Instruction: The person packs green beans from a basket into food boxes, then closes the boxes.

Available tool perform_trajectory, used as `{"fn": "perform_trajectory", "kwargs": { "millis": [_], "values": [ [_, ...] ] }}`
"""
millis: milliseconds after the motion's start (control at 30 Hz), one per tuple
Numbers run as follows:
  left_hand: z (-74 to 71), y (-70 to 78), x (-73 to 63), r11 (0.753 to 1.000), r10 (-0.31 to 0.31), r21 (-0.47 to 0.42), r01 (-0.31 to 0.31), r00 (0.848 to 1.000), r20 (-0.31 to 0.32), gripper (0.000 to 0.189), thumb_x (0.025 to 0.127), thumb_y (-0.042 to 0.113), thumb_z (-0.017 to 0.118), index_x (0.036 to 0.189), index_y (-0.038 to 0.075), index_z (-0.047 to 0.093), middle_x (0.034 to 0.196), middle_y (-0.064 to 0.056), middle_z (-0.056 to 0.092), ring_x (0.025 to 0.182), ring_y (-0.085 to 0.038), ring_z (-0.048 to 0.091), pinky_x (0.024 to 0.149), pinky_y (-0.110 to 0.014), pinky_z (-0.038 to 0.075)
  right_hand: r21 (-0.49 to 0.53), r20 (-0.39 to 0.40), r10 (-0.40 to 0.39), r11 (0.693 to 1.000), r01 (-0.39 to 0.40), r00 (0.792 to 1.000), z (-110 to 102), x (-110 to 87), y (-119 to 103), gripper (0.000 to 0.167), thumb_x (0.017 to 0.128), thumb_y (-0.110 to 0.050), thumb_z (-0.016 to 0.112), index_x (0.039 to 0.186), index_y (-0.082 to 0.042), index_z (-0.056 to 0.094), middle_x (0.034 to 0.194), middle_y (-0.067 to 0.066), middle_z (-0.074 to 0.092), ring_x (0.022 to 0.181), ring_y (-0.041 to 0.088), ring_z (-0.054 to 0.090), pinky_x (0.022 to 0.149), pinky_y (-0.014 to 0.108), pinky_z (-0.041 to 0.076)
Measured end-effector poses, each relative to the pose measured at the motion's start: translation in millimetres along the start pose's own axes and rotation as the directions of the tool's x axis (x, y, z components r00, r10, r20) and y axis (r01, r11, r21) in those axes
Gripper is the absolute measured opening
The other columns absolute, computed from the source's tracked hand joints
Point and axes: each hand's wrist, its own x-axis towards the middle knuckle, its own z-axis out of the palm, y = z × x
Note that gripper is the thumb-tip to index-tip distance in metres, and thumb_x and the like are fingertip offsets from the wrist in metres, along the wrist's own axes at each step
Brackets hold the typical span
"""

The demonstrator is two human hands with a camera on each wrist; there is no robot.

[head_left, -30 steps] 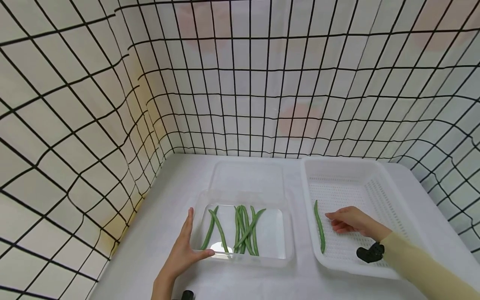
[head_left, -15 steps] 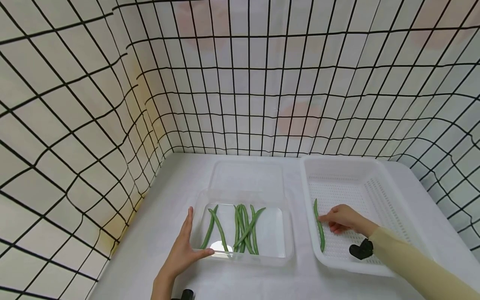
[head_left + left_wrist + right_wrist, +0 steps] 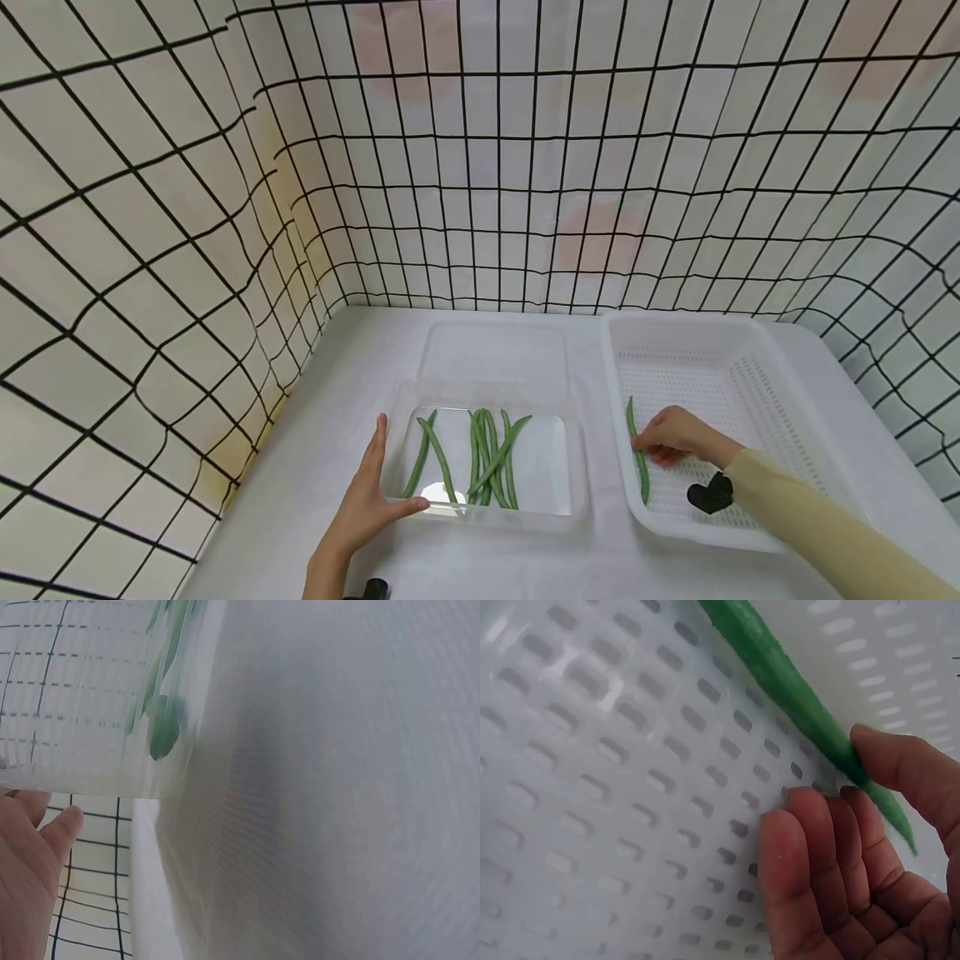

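Observation:
In the head view, a single green bean [image 3: 643,477] lies along the left wall of the white perforated basket [image 3: 675,337]. My right hand [image 3: 678,435] is at its middle. The right wrist view shows thumb and index finger pinching the green bean [image 3: 787,686], while the other fingers curl below it over the slotted floor. A clear plastic container [image 3: 525,523] holds several green beans [image 3: 487,467], some crossing each other. My left hand [image 3: 362,508] rests at its left side, fingers straight, thumb over the front left corner.
Behind the container lies a clear flat lid [image 3: 491,354]. The white table [image 3: 540,567] is bordered at the back and sides by a black wire grid [image 3: 465,187] with white cloth behind it. The basket stands to the container's right.
My right hand has moved left to the lone green bean in the basket and closed its thumb and index finger on it. The left hand has stayed at the container.

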Motion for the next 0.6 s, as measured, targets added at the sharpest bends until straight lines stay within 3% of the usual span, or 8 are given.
{"fn": "perform_trajectory", "kwargs": {
  "millis": [133,400,600],
  "values": [
    [-0.6,0.2,-0.7,1.0,0.001,-0.003,-0.001,1.0,0.0,0.133,0.057,0.04,0.09,0.153,0.033,-0.003,0.158,0.005,0.003,0.141,-0.031,0.009,0.102,-0.066,0.018,0.021,0.011,0.008,1.0,-0.009,1.0,1.5,1.5,-1.0,0.02,0.078,-0.014,0.075,0.069,-0.002,0.063,0.059,0.006,0.059,0.05,0.013,0.056,0.052,0.029,0.053],
    [-0.4,1.6,-0.7,1.0,0.0,-0.001,0.0,1.0,-0.002,0.133,0.058,0.039,0.09,0.153,0.032,-0.003,0.158,0.004,0.004,0.141,-0.032,0.01,0.102,-0.067,0.018,0.169,0.051,0.076,0.982,-0.083,0.996,-5.3,-0.1,2.7,0.018,0.084,-0.012,0.068,0.079,0.005,0.064,0.066,0.009,0.063,0.057,0.014,0.063,0.057,0.027,0.054],
    [-1.0,2.2,-0.1,1.0,0.0,-0.002,0.0,1.0,0.0,0.133,0.058,0.038,0.09,0.153,0.032,-0.002,0.158,0.004,0.004,0.141,-0.032,0.01,0.101,-0.067,0.019,0.236,0.058,0.064,0.969,-0.076,0.996,-14.2,-2.2,7.0,0.019,0.086,-0.013,0.067,0.086,0.006,0.065,0.07,0.009,0.063,0.061,0.015,0.064,0.06,0.028,0.055]
  ]
}}
